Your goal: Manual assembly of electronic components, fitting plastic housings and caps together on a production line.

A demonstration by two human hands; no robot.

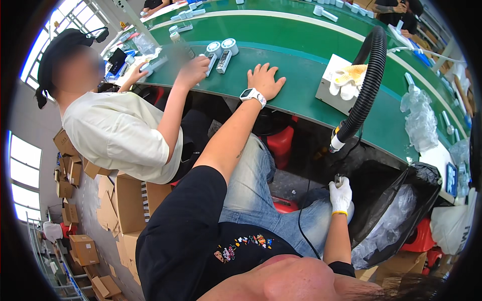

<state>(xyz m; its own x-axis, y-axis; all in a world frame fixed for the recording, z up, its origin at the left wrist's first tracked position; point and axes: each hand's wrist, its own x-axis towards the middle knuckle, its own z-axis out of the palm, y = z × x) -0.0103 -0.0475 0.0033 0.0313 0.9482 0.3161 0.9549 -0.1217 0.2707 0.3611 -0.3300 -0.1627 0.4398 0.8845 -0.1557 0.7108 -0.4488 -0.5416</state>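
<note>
My left hand (265, 83) lies bare on the green work table (296, 93), fingers spread, with a white watch (252, 95) on the wrist. Just left of it are two pale devices, one a grey-and-white body with a round head (224, 61). A white knit glove covers my right hand (341, 195), low beside my knee. Its fingers are closed round a small, dark, shiny piece (340, 178) whose kind I cannot make out. Above that hand hangs the nozzle (337, 143) of a black corrugated hose (374, 85).
A white box (334, 83) with gloves on top stands beside the hose. At right are a black bag (396, 205) of clear plastic and several wrapped pieces (420, 115). On my left a co-worker (120, 135) reaches to the devices. A green conveyor (261, 30) runs behind.
</note>
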